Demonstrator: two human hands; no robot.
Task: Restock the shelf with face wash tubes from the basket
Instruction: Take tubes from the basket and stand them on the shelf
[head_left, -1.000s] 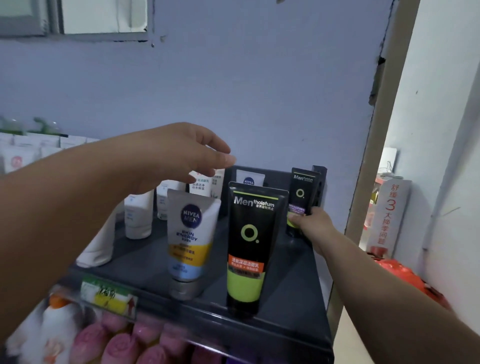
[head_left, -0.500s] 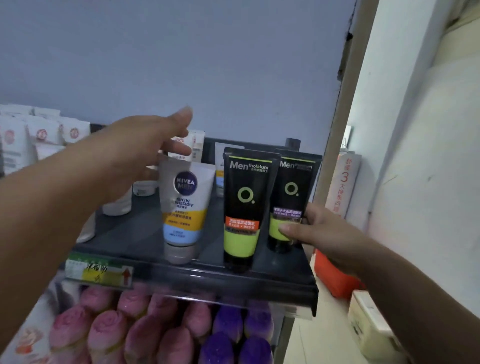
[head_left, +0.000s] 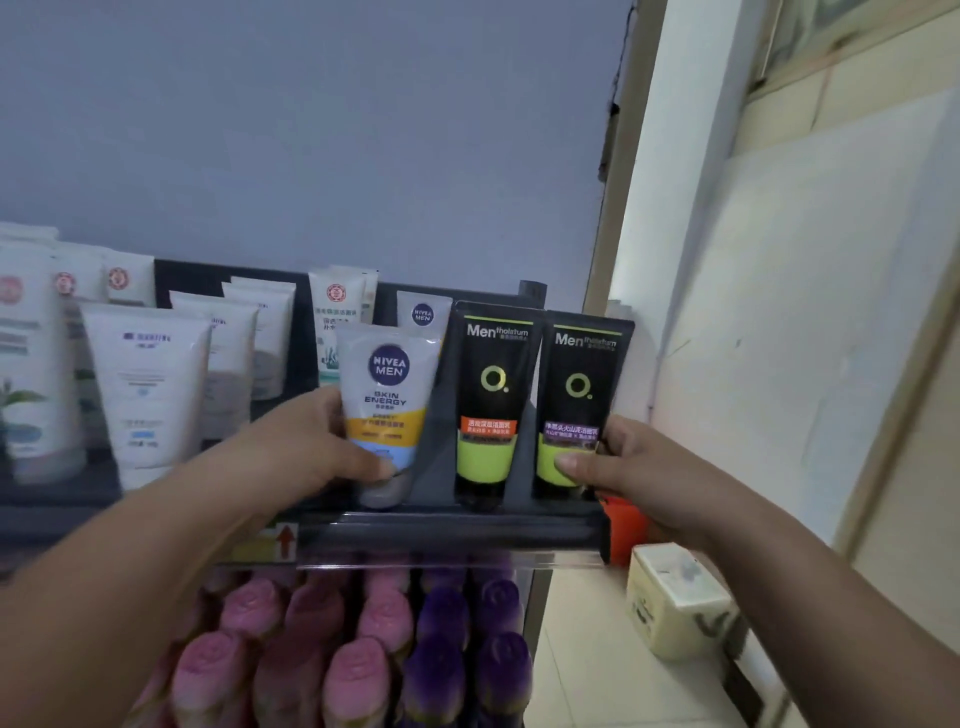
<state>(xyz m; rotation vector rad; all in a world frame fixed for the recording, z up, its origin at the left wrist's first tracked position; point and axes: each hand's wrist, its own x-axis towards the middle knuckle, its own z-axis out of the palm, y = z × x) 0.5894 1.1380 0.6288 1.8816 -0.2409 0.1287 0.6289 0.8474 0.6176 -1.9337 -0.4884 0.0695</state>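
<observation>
Three tubes stand upright along the front of the dark shelf (head_left: 467, 535). My left hand (head_left: 306, 457) grips the white Nivea Men tube (head_left: 388, 384) low down, thumb across its front. A black Mentholatum tube with an orange label (head_left: 491, 395) stands untouched in the middle. My right hand (head_left: 631, 473) holds the rightmost black Mentholatum tube with a purple label (head_left: 576, 395), thumb pressed on its green band. The basket is out of view.
Several white tubes (head_left: 148, 384) fill the shelf's left and back rows. Pink bottles (head_left: 249, 608) and purple bottles (head_left: 441, 613) crowd the shelf below. The shelf's right end meets a door frame (head_left: 618, 260). A cream box (head_left: 675, 597) and something orange (head_left: 623, 525) sit on the floor.
My right hand has brought the purple-label tube from the back of the shelf to the front row. My left hand came down from the air and took hold of the Nivea tube.
</observation>
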